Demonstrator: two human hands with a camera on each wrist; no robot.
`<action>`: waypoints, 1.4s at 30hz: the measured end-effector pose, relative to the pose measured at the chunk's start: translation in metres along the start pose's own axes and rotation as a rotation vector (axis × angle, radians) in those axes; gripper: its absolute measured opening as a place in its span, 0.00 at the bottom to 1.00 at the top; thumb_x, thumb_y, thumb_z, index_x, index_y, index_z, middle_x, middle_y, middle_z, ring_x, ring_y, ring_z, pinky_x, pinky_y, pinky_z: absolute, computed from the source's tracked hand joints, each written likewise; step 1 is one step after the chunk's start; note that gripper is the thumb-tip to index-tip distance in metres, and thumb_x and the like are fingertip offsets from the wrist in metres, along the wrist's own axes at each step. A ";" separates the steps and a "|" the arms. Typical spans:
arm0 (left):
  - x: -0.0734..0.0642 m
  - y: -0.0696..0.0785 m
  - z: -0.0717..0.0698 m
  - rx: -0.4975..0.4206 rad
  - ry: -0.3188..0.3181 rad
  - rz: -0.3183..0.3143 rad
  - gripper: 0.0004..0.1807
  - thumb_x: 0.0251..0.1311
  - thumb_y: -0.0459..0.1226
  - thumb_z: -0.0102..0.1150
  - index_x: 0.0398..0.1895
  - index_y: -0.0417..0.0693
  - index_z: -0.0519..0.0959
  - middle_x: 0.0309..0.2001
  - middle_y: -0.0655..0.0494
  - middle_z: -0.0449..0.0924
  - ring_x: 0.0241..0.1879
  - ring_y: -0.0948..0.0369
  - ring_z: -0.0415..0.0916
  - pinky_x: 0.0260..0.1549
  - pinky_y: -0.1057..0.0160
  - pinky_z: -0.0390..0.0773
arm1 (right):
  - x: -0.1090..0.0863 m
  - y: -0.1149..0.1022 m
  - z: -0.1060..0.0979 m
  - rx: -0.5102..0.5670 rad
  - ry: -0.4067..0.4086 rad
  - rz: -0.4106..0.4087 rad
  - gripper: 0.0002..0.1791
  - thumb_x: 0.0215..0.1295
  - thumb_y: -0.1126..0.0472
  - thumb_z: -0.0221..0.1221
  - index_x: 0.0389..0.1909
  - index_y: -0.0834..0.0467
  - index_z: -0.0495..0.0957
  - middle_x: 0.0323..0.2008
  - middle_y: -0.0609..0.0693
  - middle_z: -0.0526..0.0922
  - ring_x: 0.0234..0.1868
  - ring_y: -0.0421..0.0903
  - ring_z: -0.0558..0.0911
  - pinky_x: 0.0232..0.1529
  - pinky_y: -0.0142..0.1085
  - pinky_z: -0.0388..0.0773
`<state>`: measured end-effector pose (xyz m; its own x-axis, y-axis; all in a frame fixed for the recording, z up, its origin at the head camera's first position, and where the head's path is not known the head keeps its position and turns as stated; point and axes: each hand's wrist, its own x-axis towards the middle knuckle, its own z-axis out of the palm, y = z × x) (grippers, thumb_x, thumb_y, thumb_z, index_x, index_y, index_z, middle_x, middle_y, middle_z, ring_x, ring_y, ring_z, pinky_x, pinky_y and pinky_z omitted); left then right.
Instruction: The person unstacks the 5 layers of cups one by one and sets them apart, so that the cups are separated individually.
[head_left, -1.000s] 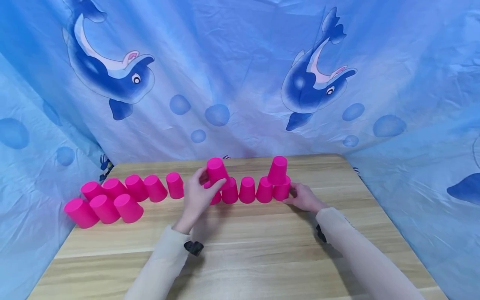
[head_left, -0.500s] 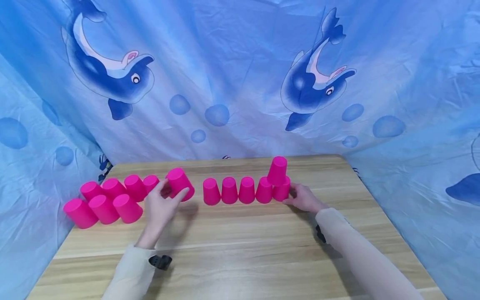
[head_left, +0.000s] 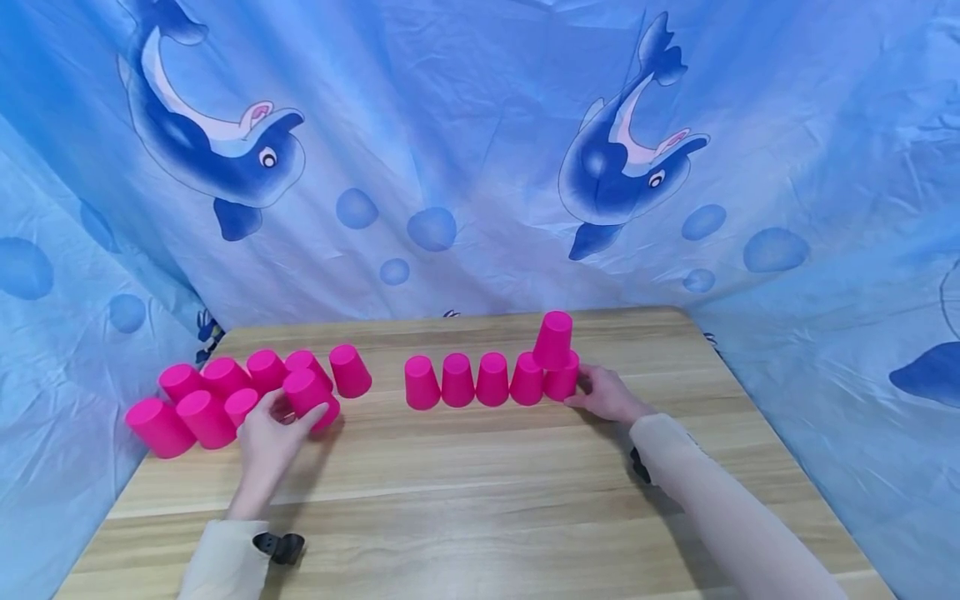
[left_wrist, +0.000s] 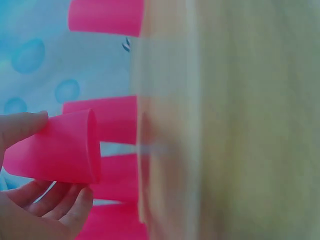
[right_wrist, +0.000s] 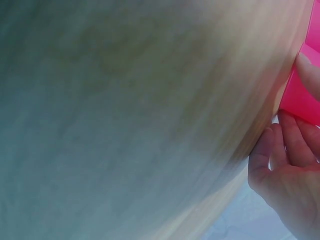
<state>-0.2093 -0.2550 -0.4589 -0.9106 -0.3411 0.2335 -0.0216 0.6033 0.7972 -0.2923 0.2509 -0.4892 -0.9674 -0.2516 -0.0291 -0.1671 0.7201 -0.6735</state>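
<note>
My left hand (head_left: 270, 437) grips an upside-down pink cup (head_left: 311, 400) between thumb and fingers. In the left wrist view this held cup (left_wrist: 55, 147) is clear of the wooden tabletop, with other pink cups behind it. To the right, my right hand (head_left: 609, 395) holds the rightmost cup (head_left: 561, 379) of a row of upside-down pink cups (head_left: 457, 382). Thumb and fingers lie around that cup's side (right_wrist: 302, 97) in the right wrist view. One more cup (head_left: 554, 340) sits on top of the row's two right-hand cups.
Several upside-down pink cups (head_left: 206, 418) stand in two lines at the table's left. A single cup (head_left: 350, 372) stands between them and the row. A blue curtain with dolphins (head_left: 480, 150) hangs behind the wooden table (head_left: 480, 508).
My left hand has carried its cup leftward from above the row's left end, past the single cup, to the left group. The right hand has stayed at the rightmost cup.
</note>
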 end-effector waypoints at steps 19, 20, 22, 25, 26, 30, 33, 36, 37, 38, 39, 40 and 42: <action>0.003 -0.018 -0.015 0.091 -0.068 -0.087 0.40 0.51 0.48 0.70 0.62 0.35 0.68 0.54 0.32 0.74 0.52 0.39 0.72 0.50 0.43 0.72 | -0.001 -0.003 0.000 -0.003 0.006 0.023 0.34 0.54 0.58 0.70 0.62 0.62 0.70 0.59 0.60 0.74 0.60 0.59 0.72 0.57 0.50 0.70; 0.003 -0.019 -0.015 0.098 -0.070 -0.089 0.40 0.51 0.48 0.71 0.62 0.34 0.68 0.54 0.32 0.73 0.52 0.38 0.72 0.50 0.43 0.72 | -0.001 -0.004 -0.001 -0.003 0.006 0.026 0.35 0.54 0.59 0.70 0.62 0.62 0.70 0.59 0.60 0.74 0.59 0.59 0.72 0.57 0.50 0.70; 0.003 -0.020 -0.015 0.110 -0.078 -0.096 0.40 0.51 0.47 0.71 0.62 0.34 0.67 0.54 0.31 0.73 0.52 0.38 0.72 0.50 0.42 0.72 | -0.001 -0.004 -0.001 -0.004 0.002 0.028 0.34 0.54 0.58 0.70 0.62 0.62 0.70 0.58 0.60 0.74 0.59 0.59 0.72 0.57 0.51 0.70; 0.003 -0.022 -0.015 0.114 -0.091 -0.108 0.40 0.52 0.46 0.71 0.62 0.33 0.67 0.54 0.31 0.73 0.52 0.37 0.72 0.49 0.42 0.72 | -0.001 -0.004 -0.001 -0.007 -0.001 0.032 0.35 0.54 0.58 0.70 0.62 0.62 0.70 0.58 0.59 0.74 0.59 0.59 0.72 0.56 0.51 0.70; 0.003 -0.022 -0.014 0.115 -0.096 -0.110 0.40 0.52 0.47 0.71 0.63 0.34 0.67 0.54 0.31 0.73 0.52 0.37 0.72 0.49 0.42 0.73 | -0.001 -0.004 -0.001 -0.007 -0.001 0.036 0.35 0.54 0.58 0.71 0.62 0.61 0.70 0.58 0.59 0.74 0.59 0.59 0.72 0.56 0.50 0.70; 0.003 -0.022 -0.014 0.115 -0.101 -0.118 0.41 0.52 0.47 0.70 0.64 0.34 0.66 0.55 0.32 0.73 0.53 0.37 0.71 0.49 0.41 0.73 | 0.000 -0.003 0.000 -0.003 -0.001 0.047 0.35 0.54 0.58 0.71 0.62 0.61 0.70 0.58 0.58 0.74 0.59 0.58 0.72 0.57 0.50 0.70; 0.002 -0.019 -0.015 0.131 -0.093 -0.111 0.42 0.52 0.49 0.70 0.65 0.34 0.65 0.55 0.32 0.73 0.52 0.37 0.71 0.48 0.41 0.73 | 0.000 -0.003 0.000 -0.003 -0.004 0.045 0.35 0.54 0.58 0.70 0.63 0.60 0.70 0.59 0.58 0.74 0.60 0.58 0.72 0.57 0.50 0.70; 0.003 -0.013 -0.016 0.142 -0.061 -0.079 0.43 0.51 0.49 0.70 0.66 0.35 0.65 0.55 0.32 0.73 0.52 0.37 0.71 0.48 0.40 0.72 | -0.001 -0.004 -0.001 -0.005 -0.002 0.040 0.35 0.54 0.58 0.70 0.63 0.60 0.70 0.59 0.58 0.74 0.60 0.58 0.72 0.56 0.50 0.71; 0.004 -0.011 -0.017 0.141 -0.046 -0.063 0.43 0.51 0.49 0.70 0.66 0.35 0.65 0.55 0.32 0.73 0.53 0.37 0.71 0.49 0.40 0.71 | -0.001 -0.004 -0.001 -0.006 -0.001 0.040 0.35 0.54 0.58 0.71 0.63 0.61 0.70 0.58 0.58 0.74 0.59 0.58 0.72 0.56 0.50 0.71; 0.004 -0.008 -0.019 0.139 -0.033 -0.046 0.43 0.51 0.49 0.70 0.66 0.35 0.65 0.56 0.33 0.73 0.54 0.38 0.71 0.50 0.39 0.71 | -0.001 -0.004 -0.001 -0.006 0.000 0.039 0.35 0.54 0.59 0.71 0.62 0.61 0.70 0.58 0.58 0.74 0.59 0.58 0.72 0.56 0.50 0.71; 0.005 -0.004 -0.020 0.132 -0.021 -0.030 0.43 0.52 0.48 0.70 0.66 0.35 0.65 0.56 0.33 0.72 0.54 0.38 0.71 0.51 0.39 0.69 | -0.001 -0.004 -0.001 -0.007 0.001 0.038 0.35 0.54 0.59 0.71 0.62 0.61 0.70 0.58 0.58 0.74 0.59 0.58 0.72 0.56 0.50 0.71; 0.005 -0.001 -0.021 0.123 -0.010 -0.017 0.43 0.52 0.48 0.70 0.67 0.36 0.65 0.57 0.33 0.72 0.55 0.38 0.70 0.52 0.39 0.67 | -0.001 -0.003 0.000 -0.009 0.002 0.038 0.35 0.54 0.59 0.71 0.62 0.61 0.70 0.58 0.58 0.75 0.59 0.59 0.73 0.56 0.50 0.71; 0.005 0.007 -0.023 0.102 0.009 0.010 0.42 0.53 0.47 0.69 0.67 0.36 0.64 0.59 0.34 0.70 0.57 0.39 0.69 0.54 0.39 0.67 | 0.000 -0.002 0.000 -0.007 0.000 0.039 0.35 0.53 0.58 0.71 0.62 0.61 0.70 0.57 0.58 0.75 0.59 0.58 0.73 0.56 0.50 0.71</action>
<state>-0.2047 -0.2698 -0.4394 -0.9072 -0.3412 0.2461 -0.0552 0.6765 0.7344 -0.2914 0.2493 -0.4874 -0.9732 -0.2233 -0.0549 -0.1307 0.7337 -0.6667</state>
